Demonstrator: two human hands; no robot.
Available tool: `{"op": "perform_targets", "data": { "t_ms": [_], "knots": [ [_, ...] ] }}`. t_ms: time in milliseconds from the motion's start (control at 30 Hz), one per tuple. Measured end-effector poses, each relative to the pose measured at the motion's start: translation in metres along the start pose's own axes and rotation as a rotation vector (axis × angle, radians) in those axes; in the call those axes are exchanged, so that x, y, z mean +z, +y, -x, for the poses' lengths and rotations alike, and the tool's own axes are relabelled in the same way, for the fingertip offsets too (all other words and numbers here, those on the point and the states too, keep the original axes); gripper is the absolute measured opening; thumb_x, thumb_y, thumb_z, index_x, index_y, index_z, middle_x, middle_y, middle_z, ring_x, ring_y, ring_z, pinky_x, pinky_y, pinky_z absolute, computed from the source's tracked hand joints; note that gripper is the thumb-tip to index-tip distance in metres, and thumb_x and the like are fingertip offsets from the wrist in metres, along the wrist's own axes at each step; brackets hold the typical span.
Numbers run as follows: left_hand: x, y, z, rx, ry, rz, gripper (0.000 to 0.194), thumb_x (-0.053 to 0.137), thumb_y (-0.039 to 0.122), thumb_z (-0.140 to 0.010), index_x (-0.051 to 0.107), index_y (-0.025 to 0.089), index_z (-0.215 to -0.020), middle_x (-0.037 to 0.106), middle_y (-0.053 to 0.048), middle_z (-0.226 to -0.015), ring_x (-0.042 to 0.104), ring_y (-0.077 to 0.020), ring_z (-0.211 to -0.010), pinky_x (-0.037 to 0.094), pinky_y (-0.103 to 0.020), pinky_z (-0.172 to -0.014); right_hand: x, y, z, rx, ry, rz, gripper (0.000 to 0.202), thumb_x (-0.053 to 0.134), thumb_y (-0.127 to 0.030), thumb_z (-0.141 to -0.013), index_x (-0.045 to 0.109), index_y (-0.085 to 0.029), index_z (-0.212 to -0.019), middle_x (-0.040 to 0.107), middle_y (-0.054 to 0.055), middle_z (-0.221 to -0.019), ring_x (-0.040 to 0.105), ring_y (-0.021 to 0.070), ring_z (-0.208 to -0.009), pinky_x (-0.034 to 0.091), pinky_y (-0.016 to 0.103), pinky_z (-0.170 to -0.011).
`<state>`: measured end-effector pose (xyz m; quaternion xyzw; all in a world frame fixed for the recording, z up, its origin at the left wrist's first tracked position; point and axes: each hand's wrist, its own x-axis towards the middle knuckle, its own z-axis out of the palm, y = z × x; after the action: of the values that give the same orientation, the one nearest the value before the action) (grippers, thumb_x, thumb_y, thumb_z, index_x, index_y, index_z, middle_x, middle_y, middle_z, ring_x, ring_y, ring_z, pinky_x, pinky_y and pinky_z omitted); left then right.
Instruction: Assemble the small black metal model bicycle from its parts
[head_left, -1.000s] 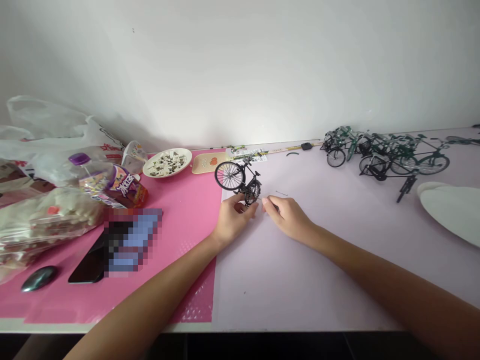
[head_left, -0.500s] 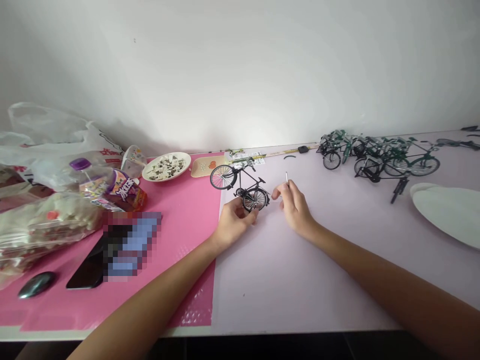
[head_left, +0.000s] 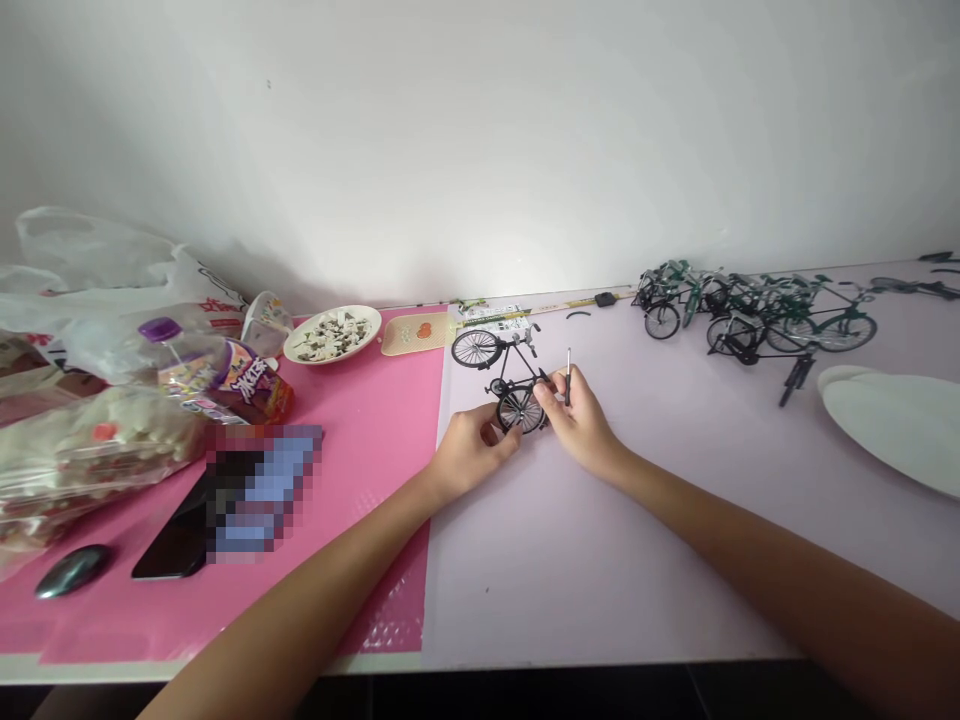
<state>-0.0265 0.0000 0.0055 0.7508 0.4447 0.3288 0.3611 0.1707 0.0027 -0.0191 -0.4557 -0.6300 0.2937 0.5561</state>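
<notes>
A small black model bicycle [head_left: 517,365] is held tilted above the pale table, its front wheel up to the left and its rear wheel nearest me. My left hand [head_left: 474,455] is closed on the rear wheel from below, thumb and fingers at the tyre. My right hand [head_left: 581,415] is closed at the bicycle's rear end, thumb and fingertips at the rear mudguard and seat area. In that same hand a small screwdriver [head_left: 568,378] with a dark handle and silver shaft stands upright between the fingers.
Several assembled model bicycles [head_left: 780,310] crowd the back right beside a white plate [head_left: 900,425]. Left, on the pink sheet [head_left: 360,420], are a plate of small parts [head_left: 334,335], a drink bottle [head_left: 217,375], a phone [head_left: 176,535] and a mouse [head_left: 73,570].
The bicycle has shifted right and tipped slightly, with my left hand on it. My right hand has come left from apart and now touches the bicycle's rear; the screwdriver has turned more upright.
</notes>
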Motion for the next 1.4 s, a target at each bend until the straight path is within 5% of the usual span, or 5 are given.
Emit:
{"op": "perform_targets", "data": {
  "t_ms": [300, 467, 633, 967, 1400],
  "knots": [
    [-0.018, -0.009, -0.008, 0.061, 0.121, -0.249, 0.033, 0.066, 0.045, -0.092, 0.076, 0.02, -0.112, 0.08, -0.005, -0.09, 0.063, -0.016, -0.061, 0.05, -0.031, -0.067, 0.0, -0.003, 0.0, -0.02, 0.068, -0.018, 0.036, 0.063, -0.048, -0.097, 0.034, -0.027, -0.089, 0.053, -0.001, -0.088, 0.052, 0.0127, -0.069, 0.045, 0.025, -0.055],
    [-0.012, -0.008, -0.006, -0.046, 0.133, -0.07, 0.039, 0.068, 0.043, -0.092, 0.075, 0.017, -0.121, 0.082, -0.009, -0.103, 0.072, -0.0199, -0.071, 0.059, -0.036, -0.078, 0.002, -0.011, 0.0, -0.074, 0.15, 0.019, 0.04, 0.07, -0.04, -0.092, 0.033, -0.028, -0.087, 0.054, -0.001, -0.085, 0.06, 0.0162, -0.079, 0.05, 0.028, -0.062],
    [0.002, 0.005, 0.003, -0.085, -0.055, 0.371, 0.07, 0.077, 0.047, -0.088, 0.056, 0.014, -0.146, 0.067, -0.019, -0.143, 0.073, -0.03, -0.116, 0.06, -0.039, -0.095, 0.005, -0.011, 0.003, -0.216, 0.152, 0.167, 0.046, 0.075, -0.035, -0.087, 0.031, -0.028, -0.082, 0.054, -0.003, -0.078, 0.061, 0.0166, -0.073, 0.05, 0.029, -0.061],
    [0.01, 0.009, 0.0, -0.047, 0.008, 0.625, 0.06, 0.078, 0.061, -0.084, 0.066, 0.013, -0.118, 0.076, -0.015, -0.12, 0.073, -0.0286, -0.112, 0.056, -0.038, -0.097, 0.011, -0.018, 0.012, -0.433, -0.05, 0.491, 0.018, 0.061, -0.022, -0.093, 0.044, -0.026, -0.087, 0.054, -0.001, -0.078, 0.054, 0.016, -0.068, 0.042, 0.028, -0.057],
    [0.008, 0.002, -0.003, -0.077, 0.047, 0.663, 0.06, 0.079, 0.063, -0.082, 0.065, 0.013, -0.112, 0.078, -0.015, -0.112, 0.074, -0.0277, -0.106, 0.057, -0.039, -0.095, 0.005, -0.03, 0.009, -0.553, -0.097, 0.332, 0.043, 0.071, -0.031, -0.096, 0.033, -0.027, -0.077, 0.066, 0.003, -0.084, 0.068, 0.0198, -0.081, 0.051, 0.032, -0.065]
  ]
}}
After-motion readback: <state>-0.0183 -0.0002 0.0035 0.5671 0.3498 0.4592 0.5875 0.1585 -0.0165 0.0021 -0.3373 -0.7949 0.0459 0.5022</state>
